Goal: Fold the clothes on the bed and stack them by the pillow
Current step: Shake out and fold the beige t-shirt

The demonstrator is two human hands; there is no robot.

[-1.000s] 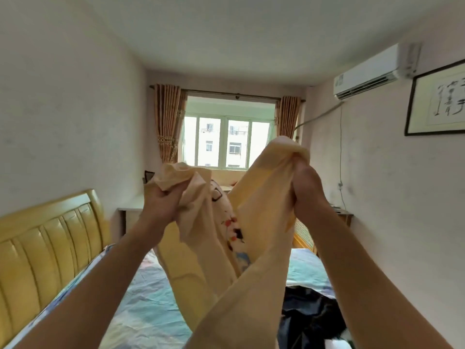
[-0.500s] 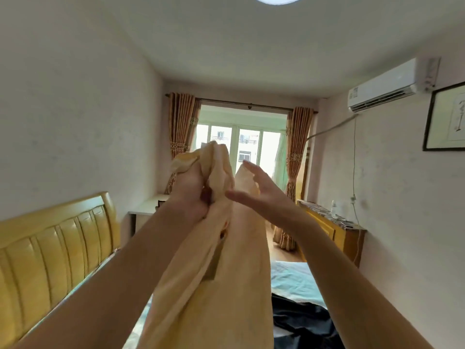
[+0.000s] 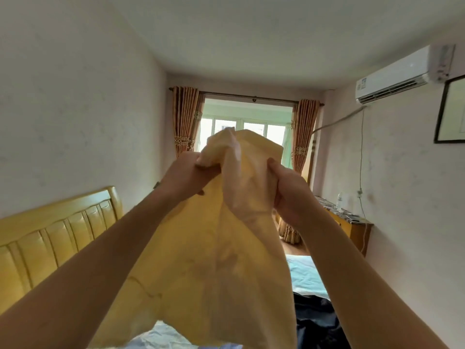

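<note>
1. Two hands up in the air, both clamped on one pale yellow garment [image 3: 214, 268]. Left hand [image 3: 187, 176] is fisted around a bunched wad of the fabric's top edge, right hand [image 3: 289, 195] pinches a fold just beside it, so the two grips are near each other.
2. Fabric looks thin and soft, kinda cottony, slightly see-through where window light hits the top. It hangs below both hands in one long wrinkled drape with a faint seam line down the lower left.
3. Under the hands, the bed [image 3: 305, 275] shows a light blue crinkly sheet, mostly blocked by the hanging cloth.
4. Below the right hand there's a dark, navy-ish garment [image 3: 314, 323] lying crumpled on the sheet.
5. Left of the left arm: glossy yellow padded headboard [image 3: 55, 238] with vertical channels.
6. Beyond the hands, striped brown curtains [image 3: 185, 119] frame a bright window. Right of the right hand sit a wooden side table [image 3: 352, 227] and a white wall air conditioner [image 3: 395, 76].
</note>
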